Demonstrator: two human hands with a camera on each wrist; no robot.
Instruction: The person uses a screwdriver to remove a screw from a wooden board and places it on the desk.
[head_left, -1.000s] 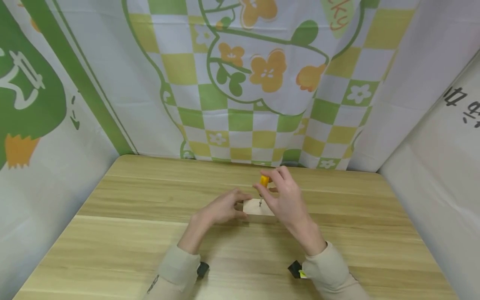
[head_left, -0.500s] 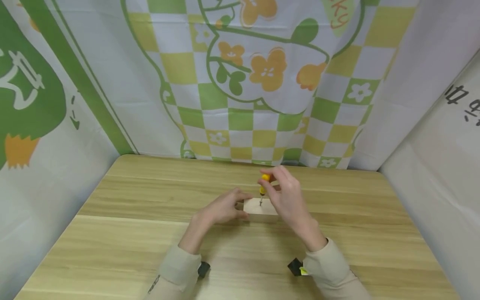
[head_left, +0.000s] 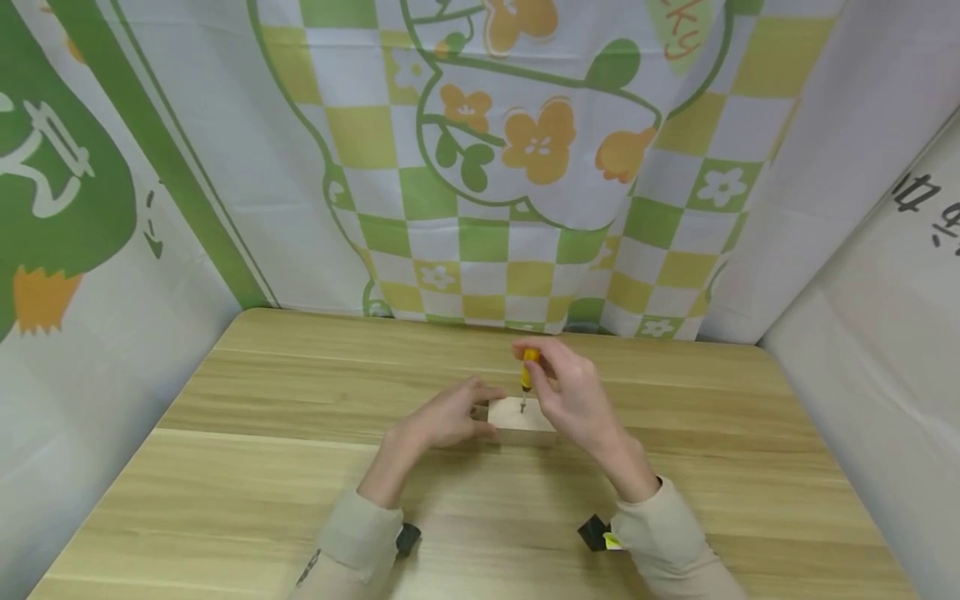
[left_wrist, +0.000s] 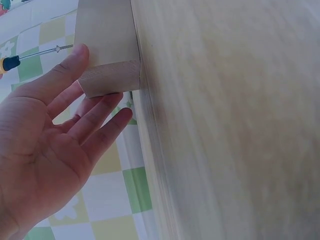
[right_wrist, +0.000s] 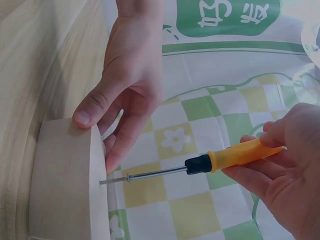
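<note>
A pale wooden block (head_left: 525, 435) lies on the table, its left end held between the thumb and fingers of my left hand (head_left: 447, 412). From the block's top face a threaded screw (right_wrist: 114, 181) sticks up, with much of its shank exposed. My right hand (head_left: 579, 398) holds a screwdriver (right_wrist: 240, 154) by its yellow handle, between thumb and fingers. The metal shaft stands nearly upright over the block, its tip at the screw head. In the left wrist view, my left thumb (left_wrist: 75, 57) presses near the block's edge, and part of the yellow and black handle shows at the left.
The wood-grain table (head_left: 300, 500) spreads around the block on all sides. A checked green and yellow curtain (head_left: 480, 242) hangs behind its far edge, and white printed sheets (head_left: 885, 333) stand at the sides. Dark wrist devices (head_left: 594, 533) sit below the forearms.
My right hand's fingers have shifted and turned around the screwdriver handle, leaving more of it showing than a second ago. My left hand and the block stay in place.
</note>
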